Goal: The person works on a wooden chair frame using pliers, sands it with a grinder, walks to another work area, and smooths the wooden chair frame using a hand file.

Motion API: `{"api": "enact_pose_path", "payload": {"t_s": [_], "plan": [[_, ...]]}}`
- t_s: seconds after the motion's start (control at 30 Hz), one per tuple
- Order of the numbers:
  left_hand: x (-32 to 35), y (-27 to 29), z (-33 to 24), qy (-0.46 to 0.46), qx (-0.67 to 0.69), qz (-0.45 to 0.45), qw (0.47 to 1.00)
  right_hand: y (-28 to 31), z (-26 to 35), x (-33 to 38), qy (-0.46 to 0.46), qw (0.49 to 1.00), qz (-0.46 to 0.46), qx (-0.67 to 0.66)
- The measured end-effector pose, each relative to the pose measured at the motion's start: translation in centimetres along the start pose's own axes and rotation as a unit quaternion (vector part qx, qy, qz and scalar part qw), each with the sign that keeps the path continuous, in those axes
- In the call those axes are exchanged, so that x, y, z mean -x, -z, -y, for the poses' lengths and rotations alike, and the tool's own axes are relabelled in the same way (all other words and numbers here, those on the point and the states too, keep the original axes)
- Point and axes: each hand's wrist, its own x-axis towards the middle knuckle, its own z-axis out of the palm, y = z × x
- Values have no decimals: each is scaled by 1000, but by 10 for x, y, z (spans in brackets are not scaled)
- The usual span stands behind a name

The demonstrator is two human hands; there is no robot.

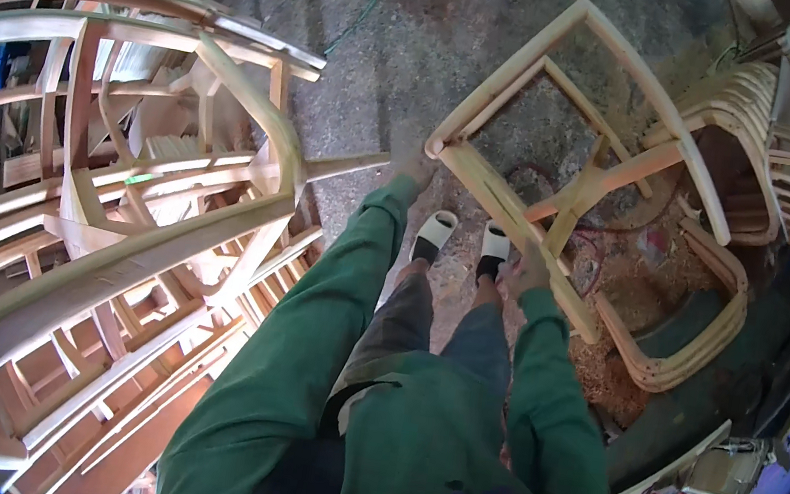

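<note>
A pale wooden chair frame point(489, 188), with bent arms and crossing rails, stands tilted in front of me. My left hand point(414, 165) is at its left corner and appears closed around the wood there, though the fingers are dim. Lower on the same frame, my right hand point(527, 269) grips the near rail, with its fingers partly hidden behind the wood. Both green sleeves reach forward from my body, and my feet in pale slippers point(436, 225) stand just below the frame.
Stacked wooden chair frames point(126, 255) fill the left side, one leg point(351, 165) jutting toward my left arm. On the right are stacked curved wooden parts point(736, 118), a U-shaped wooden piece point(675, 372) and sawdust point(626, 290). A thin green cord point(354, 24) lies on the concrete floor.
</note>
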Motion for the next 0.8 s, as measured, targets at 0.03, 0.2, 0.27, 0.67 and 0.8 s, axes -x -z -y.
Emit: {"api": "enact_pose_path", "payload": {"t_s": [0.03,0.2,0.27,0.67,0.8], "plan": [[-6,-4,5,-62,26,-28,997,-4,-6,-17,-23,999,27,15],[-28,1,51,-64,-15,-74,995,-24,-32,-87,23,995,89,32],[-26,-34,14,-97,-1,-79,992,-31,-83,-95,-4,994,106,-12],[9,-112,-13,210,150,-86,962,4,-55,-85,-61,986,147,58],[46,-161,8,142,209,-159,954,-8,-95,-78,-50,982,178,28]]}}
